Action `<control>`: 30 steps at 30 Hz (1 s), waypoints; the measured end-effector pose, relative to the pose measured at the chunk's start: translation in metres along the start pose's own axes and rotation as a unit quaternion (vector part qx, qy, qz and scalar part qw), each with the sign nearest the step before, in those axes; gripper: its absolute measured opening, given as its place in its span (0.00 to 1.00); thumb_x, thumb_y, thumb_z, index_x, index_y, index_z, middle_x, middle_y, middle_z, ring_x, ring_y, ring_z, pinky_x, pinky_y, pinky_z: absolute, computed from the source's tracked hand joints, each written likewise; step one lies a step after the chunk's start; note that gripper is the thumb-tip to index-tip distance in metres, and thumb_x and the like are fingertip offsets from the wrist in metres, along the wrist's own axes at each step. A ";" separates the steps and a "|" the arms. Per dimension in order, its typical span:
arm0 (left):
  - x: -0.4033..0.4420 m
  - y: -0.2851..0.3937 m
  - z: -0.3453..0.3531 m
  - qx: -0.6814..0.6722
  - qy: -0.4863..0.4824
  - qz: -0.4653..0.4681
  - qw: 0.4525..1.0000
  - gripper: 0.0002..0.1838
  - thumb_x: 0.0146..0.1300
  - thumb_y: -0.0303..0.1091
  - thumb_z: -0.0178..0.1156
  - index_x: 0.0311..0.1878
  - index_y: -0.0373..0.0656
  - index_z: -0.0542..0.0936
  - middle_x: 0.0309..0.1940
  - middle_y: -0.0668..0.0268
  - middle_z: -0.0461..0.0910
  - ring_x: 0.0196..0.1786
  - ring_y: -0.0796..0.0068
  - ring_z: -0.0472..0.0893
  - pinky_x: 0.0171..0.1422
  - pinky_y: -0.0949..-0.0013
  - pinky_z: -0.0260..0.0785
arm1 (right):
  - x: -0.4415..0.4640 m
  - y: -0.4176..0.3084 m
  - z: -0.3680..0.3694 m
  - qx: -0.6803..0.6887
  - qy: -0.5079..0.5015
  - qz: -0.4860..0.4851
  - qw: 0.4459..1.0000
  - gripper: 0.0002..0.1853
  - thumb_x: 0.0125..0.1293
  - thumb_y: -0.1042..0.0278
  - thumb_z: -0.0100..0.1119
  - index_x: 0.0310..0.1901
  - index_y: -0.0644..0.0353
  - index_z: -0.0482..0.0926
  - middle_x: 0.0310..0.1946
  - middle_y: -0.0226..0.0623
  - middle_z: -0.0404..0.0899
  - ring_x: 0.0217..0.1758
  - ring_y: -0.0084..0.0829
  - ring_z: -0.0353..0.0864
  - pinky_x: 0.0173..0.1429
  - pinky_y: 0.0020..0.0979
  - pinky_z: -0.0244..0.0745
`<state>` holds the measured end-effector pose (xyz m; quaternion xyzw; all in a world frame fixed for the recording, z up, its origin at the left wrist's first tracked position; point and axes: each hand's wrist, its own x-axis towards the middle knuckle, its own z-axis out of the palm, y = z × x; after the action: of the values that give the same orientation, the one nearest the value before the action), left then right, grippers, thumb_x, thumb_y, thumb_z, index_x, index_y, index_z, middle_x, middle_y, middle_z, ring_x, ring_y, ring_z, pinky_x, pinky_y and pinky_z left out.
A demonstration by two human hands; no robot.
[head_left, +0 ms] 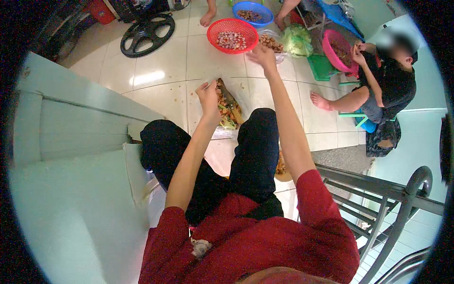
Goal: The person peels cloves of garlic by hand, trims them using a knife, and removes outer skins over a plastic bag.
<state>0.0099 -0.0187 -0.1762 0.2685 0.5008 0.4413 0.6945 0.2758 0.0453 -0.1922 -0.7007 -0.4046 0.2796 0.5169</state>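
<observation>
My left hand (209, 100) is raised over the near side of a clear plastic bag (223, 134) spread on the floor. Its thumb and fingers are bent together, and what they hold, if anything, is too small to make out. Peels and vegetable scraps (228, 111) lie in a heap on that bag. My right hand (263, 59) reaches forward beside the rim of a red colander (211, 41), its fingers stretched apart with nothing visible in them. Small pale-purple bulbs, like peeled shallots (231, 40), fill the colander's bottom. Beyond my right hand lies a bag of brown unpeeled bulbs (271, 43).
A blue basket (268, 18), a leafy green vegetable (298, 40), a pink basin (327, 48) and a green tray (318, 68) stand farther off. A seated person (385, 78) works at the basin. A steering wheel (126, 46) lies left; a metal railing (359, 184) runs right.
</observation>
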 end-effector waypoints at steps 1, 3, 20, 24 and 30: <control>-0.003 0.003 0.002 -0.003 0.000 -0.001 1.000 0.30 0.68 0.41 0.64 0.63 0.35 0.62 0.46 0.62 0.74 0.45 0.75 0.74 0.50 0.70 0.67 | -0.027 -0.007 0.005 0.029 0.001 0.027 0.999 0.13 0.67 0.64 0.66 0.47 0.64 0.86 0.38 0.36 0.87 0.41 0.25 0.86 0.47 0.28 0.80; -0.016 0.014 0.009 -0.029 0.003 0.014 0.999 0.28 0.69 0.40 0.63 0.63 0.36 0.62 0.44 0.62 0.74 0.44 0.76 0.75 0.47 0.69 0.68 | -0.080 -0.008 0.013 -0.003 -0.023 0.049 0.999 0.15 0.70 0.64 0.62 0.50 0.66 0.84 0.43 0.40 0.87 0.45 0.28 0.88 0.48 0.29 0.82; -0.032 0.009 -0.001 0.013 -0.081 0.068 0.994 0.23 0.65 0.41 0.67 0.58 0.40 0.73 0.47 0.65 0.77 0.45 0.70 0.78 0.49 0.65 0.69 | -0.150 0.031 -0.019 -0.151 -0.175 -0.119 0.966 0.20 0.61 0.89 0.52 0.53 0.63 0.81 0.54 0.44 0.82 0.52 0.36 0.86 0.56 0.32 0.82; -0.048 0.012 0.001 0.101 -0.156 0.071 0.980 0.22 0.66 0.41 0.66 0.56 0.38 0.76 0.47 0.64 0.80 0.44 0.71 0.80 0.48 0.66 0.70 | -0.165 0.021 -0.040 -0.145 -0.119 -0.166 0.968 0.13 0.64 0.73 0.59 0.49 0.61 0.84 0.46 0.47 0.85 0.42 0.43 0.87 0.50 0.38 0.81; -0.144 0.097 -0.005 0.498 -0.198 0.403 0.742 0.19 0.67 0.41 0.67 0.54 0.41 0.77 0.39 0.62 0.85 0.38 0.71 0.83 0.43 0.69 0.73 | -0.187 0.022 -0.070 -0.085 -0.113 -0.067 0.988 0.11 0.66 0.67 0.61 0.48 0.58 0.86 0.46 0.46 0.86 0.41 0.40 0.88 0.49 0.36 0.82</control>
<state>-0.0438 -0.1011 -0.0326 0.8345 0.3456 0.3047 0.3022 0.2424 -0.1530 -0.1961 -0.6774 -0.5288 0.2866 0.4234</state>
